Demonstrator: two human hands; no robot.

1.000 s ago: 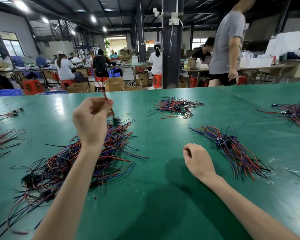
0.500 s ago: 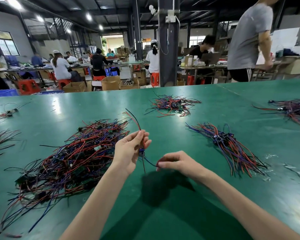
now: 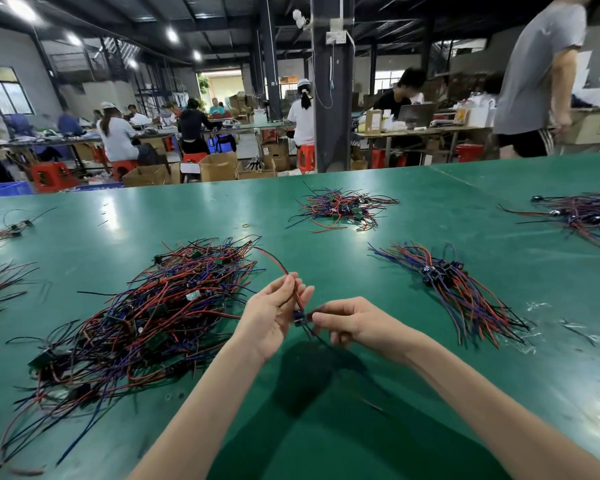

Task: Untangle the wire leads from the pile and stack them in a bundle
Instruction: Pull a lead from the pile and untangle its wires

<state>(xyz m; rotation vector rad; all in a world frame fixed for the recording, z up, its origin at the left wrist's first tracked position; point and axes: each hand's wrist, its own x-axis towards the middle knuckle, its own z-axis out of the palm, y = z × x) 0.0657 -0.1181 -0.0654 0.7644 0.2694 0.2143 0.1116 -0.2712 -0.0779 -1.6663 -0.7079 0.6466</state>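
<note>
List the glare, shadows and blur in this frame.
Head view: lamp glare streaks the green table at left; the left hand and right hand, pinching a wire lead, cast a dark shadow below; the grey-shirted person at right is blurred.

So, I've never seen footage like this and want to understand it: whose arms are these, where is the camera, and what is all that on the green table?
There is no machine here. A person wears the camera on their head, so you look down along their own arms. The left hand and right hand both pinch one wire lead between them, above the green table. Left of the hands lies the big tangled pile, and to the right a tidier bundle. A smaller pile lies farther back.
</note>
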